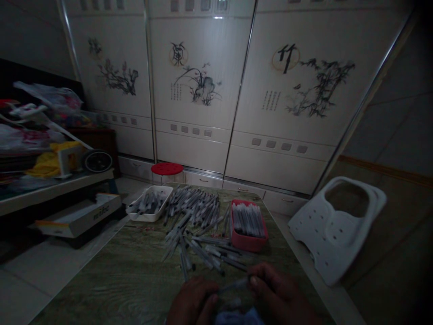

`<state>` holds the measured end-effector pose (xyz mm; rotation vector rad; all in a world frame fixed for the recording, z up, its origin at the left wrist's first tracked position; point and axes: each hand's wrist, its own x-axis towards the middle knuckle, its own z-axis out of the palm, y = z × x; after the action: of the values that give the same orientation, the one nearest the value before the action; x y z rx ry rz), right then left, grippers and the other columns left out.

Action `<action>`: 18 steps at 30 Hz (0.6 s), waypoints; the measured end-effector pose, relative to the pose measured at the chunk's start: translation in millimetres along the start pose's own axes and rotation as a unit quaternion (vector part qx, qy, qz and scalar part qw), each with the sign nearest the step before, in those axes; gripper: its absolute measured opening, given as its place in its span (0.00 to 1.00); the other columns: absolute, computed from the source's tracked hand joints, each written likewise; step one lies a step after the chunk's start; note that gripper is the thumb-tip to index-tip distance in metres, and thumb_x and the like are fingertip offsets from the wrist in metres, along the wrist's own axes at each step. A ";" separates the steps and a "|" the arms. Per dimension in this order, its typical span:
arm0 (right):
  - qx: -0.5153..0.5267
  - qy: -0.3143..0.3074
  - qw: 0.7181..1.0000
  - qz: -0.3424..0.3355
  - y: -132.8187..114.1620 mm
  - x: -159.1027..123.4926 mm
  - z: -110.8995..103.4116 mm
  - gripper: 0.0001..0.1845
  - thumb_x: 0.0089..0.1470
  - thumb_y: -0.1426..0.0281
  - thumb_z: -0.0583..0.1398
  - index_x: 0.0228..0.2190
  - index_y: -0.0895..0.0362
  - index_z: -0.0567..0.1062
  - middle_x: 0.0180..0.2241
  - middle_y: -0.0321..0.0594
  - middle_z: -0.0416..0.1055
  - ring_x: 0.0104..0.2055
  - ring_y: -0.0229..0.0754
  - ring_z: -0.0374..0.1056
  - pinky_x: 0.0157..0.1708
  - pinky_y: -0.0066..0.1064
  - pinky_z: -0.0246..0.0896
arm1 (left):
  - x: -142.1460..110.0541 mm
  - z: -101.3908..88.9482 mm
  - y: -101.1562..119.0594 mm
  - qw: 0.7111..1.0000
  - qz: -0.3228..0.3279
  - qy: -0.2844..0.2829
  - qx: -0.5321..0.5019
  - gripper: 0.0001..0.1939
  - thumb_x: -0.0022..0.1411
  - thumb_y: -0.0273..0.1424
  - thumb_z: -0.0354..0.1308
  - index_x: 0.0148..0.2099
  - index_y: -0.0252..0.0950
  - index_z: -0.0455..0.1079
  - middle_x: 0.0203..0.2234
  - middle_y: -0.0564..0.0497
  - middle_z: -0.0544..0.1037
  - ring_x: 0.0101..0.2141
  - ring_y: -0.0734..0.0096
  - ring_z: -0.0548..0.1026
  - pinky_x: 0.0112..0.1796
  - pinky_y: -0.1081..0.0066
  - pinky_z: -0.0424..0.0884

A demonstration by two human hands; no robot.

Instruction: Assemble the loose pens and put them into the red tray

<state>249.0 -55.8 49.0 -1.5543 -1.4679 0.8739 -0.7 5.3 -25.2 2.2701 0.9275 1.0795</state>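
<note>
Near the front edge of the table, a pen point(235, 285) with a translucent barrel spans between my two hands. My left hand point(194, 300) is closed at its left end. Thumb and fingers of my right hand point(275, 289) pinch its other end. Just beyond my hands, several loose pens point(203, 253) lie at mixed angles. A larger pile of pens point(194, 205) spreads behind them. At the right, a pink-red basket point(248, 243) holds pens stacked side by side. A white tray point(149, 217) at the back left contains translucent pieces, too dim to tell exactly.
The wood-patterned table point(118, 275) runs beneath everything. Behind it stands a red stool point(167, 169), before white sliding cabinet doors point(196, 149). A white plastic folding chair point(333, 230) is at the right. Bags and a wheeled toy point(97, 161) crowd a low surface on the left.
</note>
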 end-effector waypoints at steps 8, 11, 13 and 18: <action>-0.011 0.038 0.999 -0.008 -5.6 -1.4 10.6 0.22 0.66 0.49 0.57 0.30 0.52 0.74 0.26 0.34 0.74 0.29 0.43 0.70 0.30 0.31 0.59 | -1.3 -0.5 2.2 0.999 -0.028 -0.012 -0.031 0.11 0.74 0.37 0.56 0.47 0.42 0.79 0.37 0.47 0.85 0.39 0.63 0.84 0.43 0.68 0.80; -0.013 0.065 0.998 -0.013 -3.1 -0.3 17.3 0.24 0.66 0.47 0.56 0.30 0.52 0.74 0.24 0.33 0.71 0.27 0.42 0.68 0.29 0.30 0.60 | -2.0 0.9 2.9 0.999 -0.036 -0.007 -0.040 0.11 0.73 0.37 0.57 0.47 0.42 0.80 0.38 0.46 0.86 0.40 0.62 0.84 0.43 0.68 0.80; 0.022 0.069 0.997 -0.006 -3.0 0.7 22.5 0.26 0.66 0.45 0.56 0.31 0.52 0.74 0.24 0.33 0.70 0.27 0.42 0.69 0.28 0.31 0.64 | -1.9 2.1 4.5 0.997 -0.045 -0.006 -0.061 0.11 0.73 0.37 0.57 0.47 0.42 0.80 0.39 0.46 0.86 0.41 0.63 0.83 0.45 0.68 0.79; 0.097 0.101 0.990 0.014 -6.1 3.4 40.8 0.29 0.60 0.41 0.60 0.45 0.53 0.79 0.30 0.38 0.76 0.28 0.45 0.72 0.24 0.31 0.71 | 0.0 3.1 10.6 0.982 -0.103 0.022 -0.158 0.13 0.73 0.42 0.57 0.47 0.44 0.81 0.39 0.48 0.85 0.40 0.63 0.82 0.46 0.69 0.78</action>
<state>210.1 -48.6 37.0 -1.4743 -1.1847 0.8236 5.7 -2.1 -20.2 1.8569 0.9135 1.1004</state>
